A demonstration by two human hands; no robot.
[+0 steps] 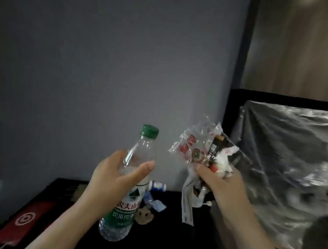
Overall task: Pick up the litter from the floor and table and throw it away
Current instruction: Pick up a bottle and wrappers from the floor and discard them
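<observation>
We've got the bottle point(132, 178) gripped in our left hand point(112, 181), green cap up, raised over the dark table point(169, 234). Right hand point(223, 186) is clenched round a wad of wrappers point(200, 149). More scraps point(153, 202) sit on the table behind the bottle.

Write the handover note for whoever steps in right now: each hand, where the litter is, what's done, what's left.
Left hand: shut on the clear plastic bottle, green cap on, held tilted above the dark table.
Right hand: shut on a bunch of wrappers and paper strips.
Done: bottle and wrappers are picked up, not yet thrown away.
Left: on the table behind the bottle lie a small white bottle, blue-and-white wrappers and a small brownish lump. No bin is clearly visible; a plastic-covered object stands at right.
</observation>
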